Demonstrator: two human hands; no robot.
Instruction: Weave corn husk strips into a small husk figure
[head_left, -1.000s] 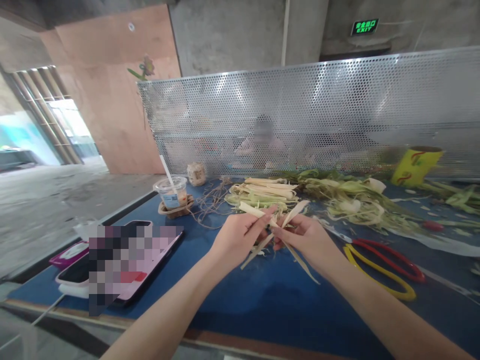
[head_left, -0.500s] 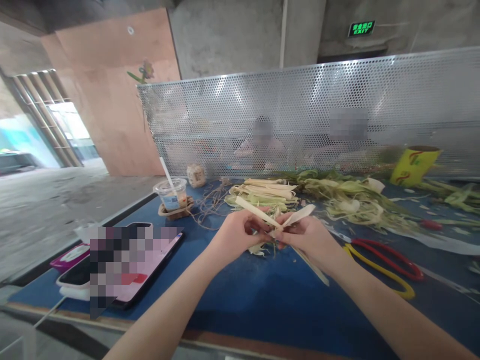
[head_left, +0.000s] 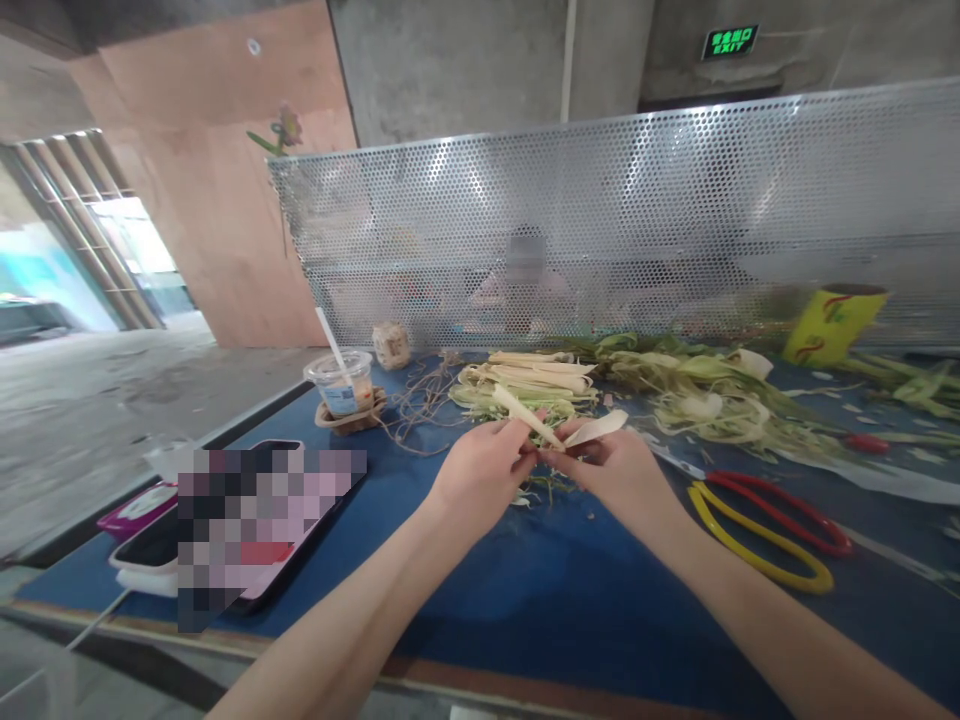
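Between both hands, above the blue table, is a pale corn husk strip (head_left: 527, 415) with crossing ends. My left hand (head_left: 486, 465) is closed on it, thumb and fingers pinching near the crossing. My right hand (head_left: 611, 465) pinches the same crossing, and a wider husk end (head_left: 598, 428) sticks out above its fingers. The fingertips of the two hands meet, so the exact fold is hidden. Just beyond the hands lies a stack of flattened corn husks (head_left: 525, 380). Small husk scraps (head_left: 553, 490) are scattered beneath the fingers.
Scissors with red and yellow handles (head_left: 772, 520) lie right of my right hand. Loose green husks (head_left: 675, 385) and a yellow roll (head_left: 836, 325) are farther back. At left stand a drink cup (head_left: 341, 385), twine (head_left: 427, 400) and a tablet (head_left: 315, 530). A perforated metal screen (head_left: 465, 240) closes off the back.
The hands have drawn closer together at the crossing. The long strip end that hung below my right wrist no longer shows. The camera view has shifted slightly.
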